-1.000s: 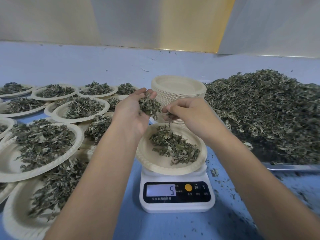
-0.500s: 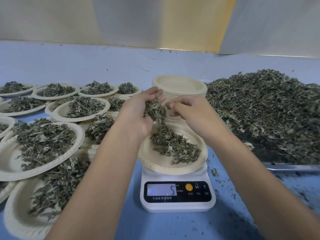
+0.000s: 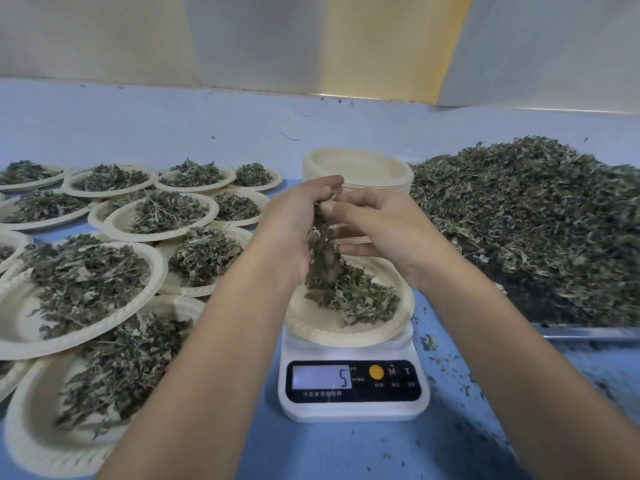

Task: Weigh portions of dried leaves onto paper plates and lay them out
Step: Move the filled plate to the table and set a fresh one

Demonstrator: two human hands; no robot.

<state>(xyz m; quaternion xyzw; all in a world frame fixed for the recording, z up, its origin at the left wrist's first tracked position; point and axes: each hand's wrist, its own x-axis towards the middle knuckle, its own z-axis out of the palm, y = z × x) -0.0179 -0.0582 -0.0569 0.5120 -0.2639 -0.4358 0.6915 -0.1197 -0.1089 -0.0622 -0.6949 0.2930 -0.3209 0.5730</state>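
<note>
Paper plate (image 3: 311, 327) on the white scale (image 3: 353, 414), near the front edge of the blue tabletop (image 3: 311, 452): mid-weigh, by the look of it. Held both hands close together above that plate. Cupped a clump (image 3: 323, 244) of dried leaves in the left hand (image 3: 294, 220), with fingers curled round it; pinched the top of the same clump with the thumb and fingertips of the right hand (image 3: 384, 230). Let its lower end hang down onto the small heap (image 3: 356, 296) lying on the plate. Read a 5 on the display (image 3: 322, 377). Had filled plates (image 3: 17, 320) overlapping toward the left edge, a stack of empty plates (image 3: 363, 164) just behind the hands, and the bulk pile (image 3: 536, 220) on a metal tray (image 3: 588, 332) at the right edge. Judged as topping up toward the target weight. Next, likely: to release small pinches, to watch the reading, then to lift the plate level by its rim and lay it among the others.
</note>
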